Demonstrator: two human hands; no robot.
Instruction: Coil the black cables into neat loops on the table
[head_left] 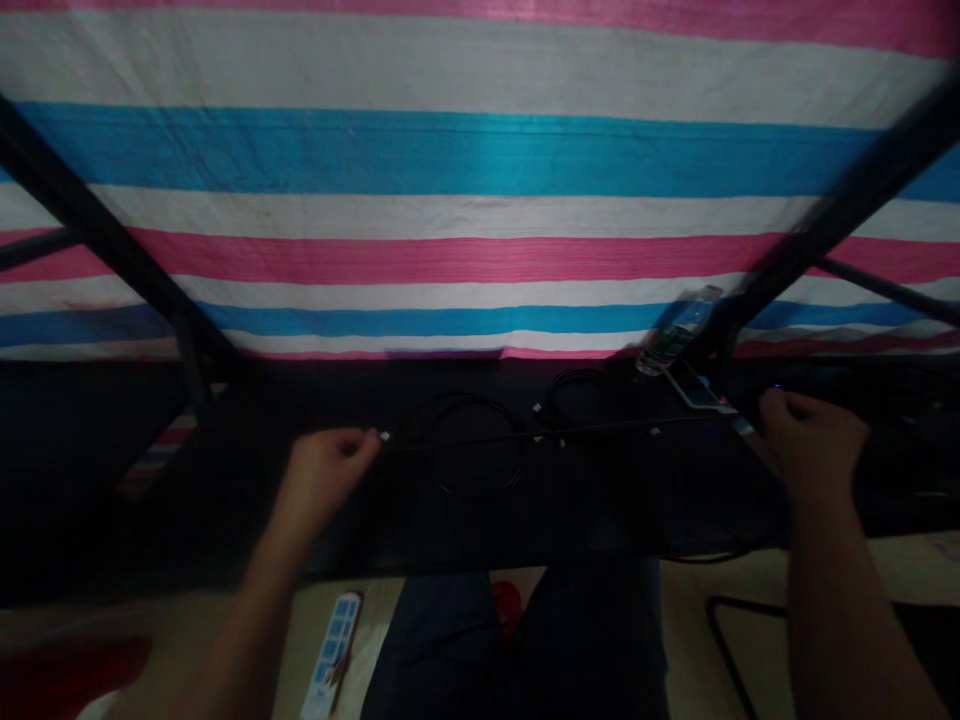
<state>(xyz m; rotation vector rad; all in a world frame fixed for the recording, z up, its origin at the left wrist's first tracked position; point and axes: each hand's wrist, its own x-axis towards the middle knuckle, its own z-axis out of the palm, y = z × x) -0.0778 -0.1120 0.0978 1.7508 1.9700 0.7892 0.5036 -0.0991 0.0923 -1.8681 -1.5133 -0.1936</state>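
My left hand (330, 470) is pinched on one end of a thin black cable (600, 430), near a small white tip. The cable runs taut and nearly level across the dark table (480, 520) to my right hand (810, 440), which is closed in a fist on its other end. Under the stretched cable lie coiled black cables (472, 450), with a second coil (585, 395) farther back. Both hands hover just above the table top.
A clear water bottle (679, 335) leans at the back right beside a flat white device (697, 390). Black frame bars (97, 230) slant up on both sides before a striped tarp (480, 150). A power strip (334, 640) lies on the floor by my legs.
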